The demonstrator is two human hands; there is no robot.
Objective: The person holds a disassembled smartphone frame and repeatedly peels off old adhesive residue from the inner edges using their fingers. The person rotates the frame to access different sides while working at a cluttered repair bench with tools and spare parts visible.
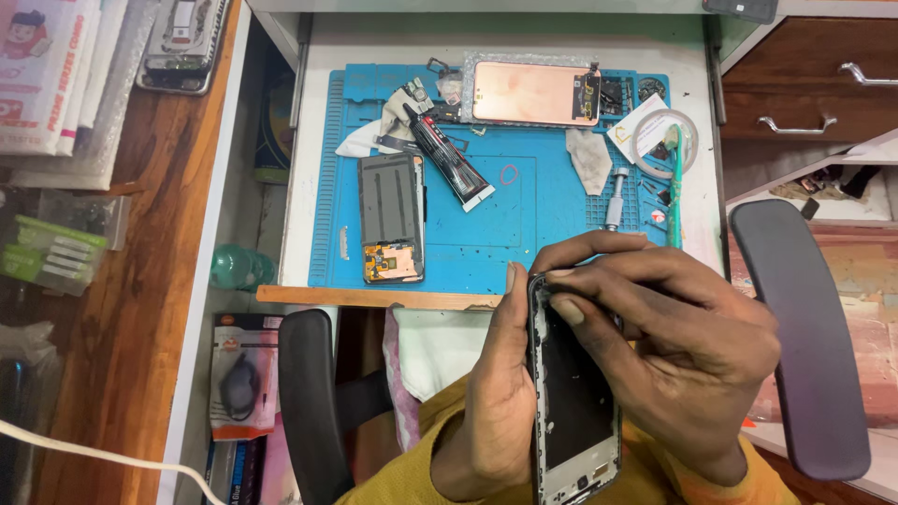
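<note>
held closest to the lens, a dark phone frame [572,393] stands nearly upright between two hands above the lap. left hand [496,402] wraps the frame's left edge from behind, thumb laid along that edge up to the top corner; it is closed on the frame. right hand [683,346] arches over the top right, fingers [585,281] curled narrow and pressed at the upper rim; whether they pinch a small part or only the rim cannot be told.

step in hand, as judged: picking or peeling at the top edge of the stripped frame, likely clearing residue or seating a part. the next move seems to call for a steady grip from the left hand and fine fingertip pressure along the rim, without flexing the thin frame.

left to right on the blue work mat [486,243]: an opened phone body [393,217] lying flat, a black glue tube [447,154] slanting just beside it, a copper-backed screen panel [533,92] at the far edge, a grey cloth [589,157], a small metal tool [615,198], and a tape roll [664,136] with a green-handled tool [675,187] across it. the frame is well apart from the mat, nearer the body, with chair arms [804,337] on either side.
</note>
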